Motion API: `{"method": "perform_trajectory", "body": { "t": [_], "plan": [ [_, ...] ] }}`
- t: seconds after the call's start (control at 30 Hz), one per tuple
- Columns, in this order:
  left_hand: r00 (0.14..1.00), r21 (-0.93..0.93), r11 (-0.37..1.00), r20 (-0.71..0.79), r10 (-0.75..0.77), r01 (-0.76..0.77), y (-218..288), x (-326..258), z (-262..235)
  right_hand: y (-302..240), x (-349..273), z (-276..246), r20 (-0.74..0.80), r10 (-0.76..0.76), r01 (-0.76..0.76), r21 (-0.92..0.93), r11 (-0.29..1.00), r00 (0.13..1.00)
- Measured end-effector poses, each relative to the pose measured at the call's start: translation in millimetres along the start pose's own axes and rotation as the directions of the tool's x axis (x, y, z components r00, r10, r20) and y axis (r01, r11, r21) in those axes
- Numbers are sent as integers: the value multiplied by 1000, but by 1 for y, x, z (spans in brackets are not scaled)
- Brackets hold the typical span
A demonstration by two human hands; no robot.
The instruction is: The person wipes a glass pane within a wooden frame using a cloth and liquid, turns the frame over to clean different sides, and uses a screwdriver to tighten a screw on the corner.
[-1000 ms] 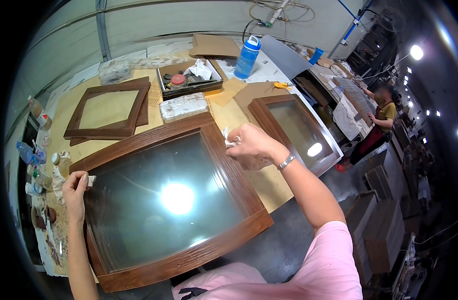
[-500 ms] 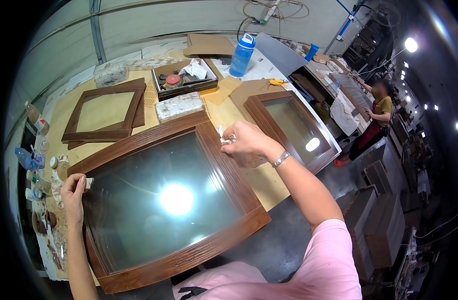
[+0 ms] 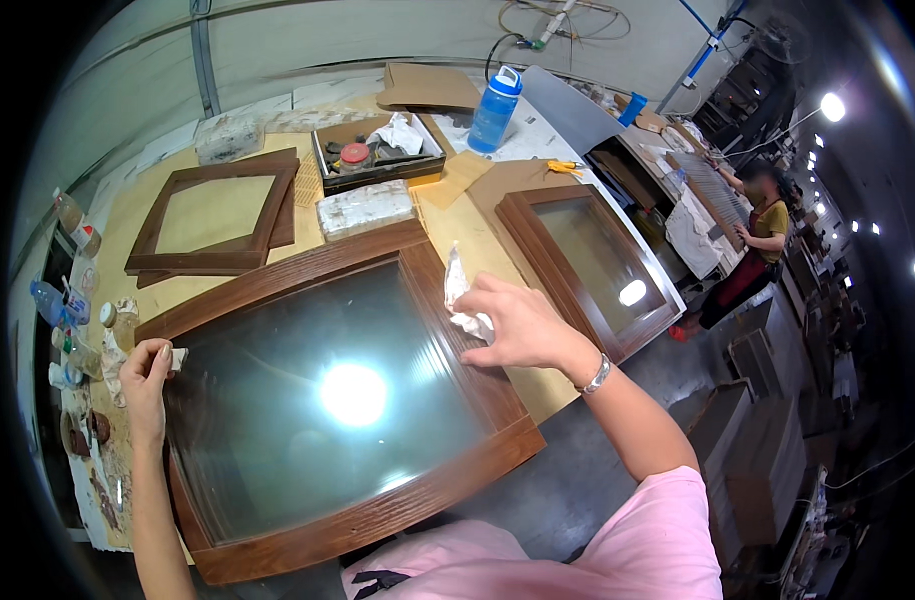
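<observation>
A brown wooden frame with a glass pane [image 3: 308, 420] lies in front of me, with a bright lamp reflected in the glass. At its left edge, my left hand [image 3: 146, 375] pinches a small off-white folded piece [image 3: 179, 359]; whether it is cloth or paper I cannot tell. Over the frame's right side, my right hand [image 3: 518, 325] holds a crumpled white rag [image 3: 456, 280] loosely in its bent fingers. The thumb stands apart from the forefinger, close to the wood. Part of the rag is hidden behind the fingers.
Another glazed frame [image 3: 513, 215] lies at the right, stacked frames [image 3: 278, 215] at the back left. Beyond are a white-wrapped block [image 3: 366, 212], a box of supplies [image 3: 378, 178] and a blue bottle [image 3: 495, 110]. Bottles and jars [image 3: 118, 322] line the left edge. A co-worker [image 3: 763, 225] stands far right.
My right hand has moved slightly right and down; its fingers have loosened and more of the rag shows. My left hand stays at the frame's left edge. The view has shifted slightly.
</observation>
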State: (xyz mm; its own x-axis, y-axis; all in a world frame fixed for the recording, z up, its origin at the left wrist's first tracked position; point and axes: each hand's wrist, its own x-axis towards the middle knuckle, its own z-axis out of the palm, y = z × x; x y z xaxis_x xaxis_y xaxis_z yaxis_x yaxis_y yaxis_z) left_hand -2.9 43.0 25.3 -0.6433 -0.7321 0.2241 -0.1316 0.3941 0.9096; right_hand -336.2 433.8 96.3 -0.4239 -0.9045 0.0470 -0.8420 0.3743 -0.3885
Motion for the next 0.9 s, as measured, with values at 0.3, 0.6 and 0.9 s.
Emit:
{"method": "perform_trajectory", "body": {
  "t": [0.3, 0.6, 0.9],
  "plan": [
    [1000, -8, 1000, 3, -3, 3, -7, 3, -2, 19, 1, 7, 53, 16, -25, 172, 985, 998],
    [1000, -17, 1000, 8, 7, -7, -7, 3, -1, 17, -1, 6, 42, 44, -52, 194, 980, 998],
    [1000, -12, 1000, -2, -2, 2, -9, 3, -2, 13, -3, 7, 51, 83, -91, 207, 974, 995]
  ]
}}
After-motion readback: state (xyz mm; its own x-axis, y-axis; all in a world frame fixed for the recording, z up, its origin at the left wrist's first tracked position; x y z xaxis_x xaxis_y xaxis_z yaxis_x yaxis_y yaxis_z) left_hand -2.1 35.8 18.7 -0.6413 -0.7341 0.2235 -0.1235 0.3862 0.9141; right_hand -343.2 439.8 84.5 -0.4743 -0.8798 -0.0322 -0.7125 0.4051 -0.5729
